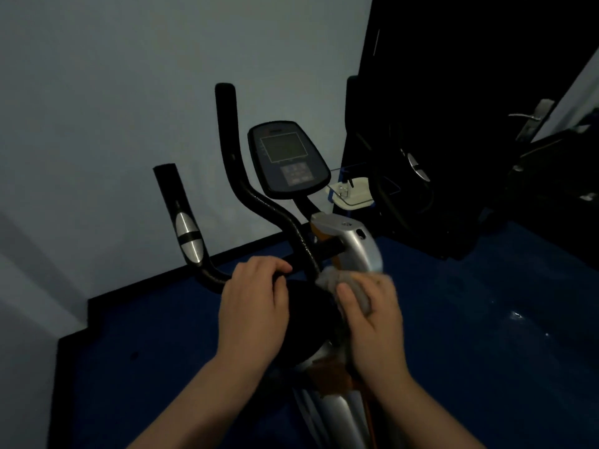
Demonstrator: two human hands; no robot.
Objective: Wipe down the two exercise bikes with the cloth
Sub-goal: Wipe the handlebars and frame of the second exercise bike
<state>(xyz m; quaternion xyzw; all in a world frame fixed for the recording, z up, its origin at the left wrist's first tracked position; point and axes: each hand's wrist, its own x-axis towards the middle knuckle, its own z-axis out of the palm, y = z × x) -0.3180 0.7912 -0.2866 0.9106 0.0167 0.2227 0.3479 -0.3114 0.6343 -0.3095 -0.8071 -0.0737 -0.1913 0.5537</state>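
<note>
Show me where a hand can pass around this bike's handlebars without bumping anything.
Open gaps: between the left handlebar and the taller curved bar, and left of both, toward the wall. Crowded: near the stem, where the left hand grips the bar and the right hand holds the cloth, under the console.

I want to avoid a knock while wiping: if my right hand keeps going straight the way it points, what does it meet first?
Likely the silver post of the bike. The right hand holds the cloth just below it, fingers pointing up and away; depth is unclear.
</note>
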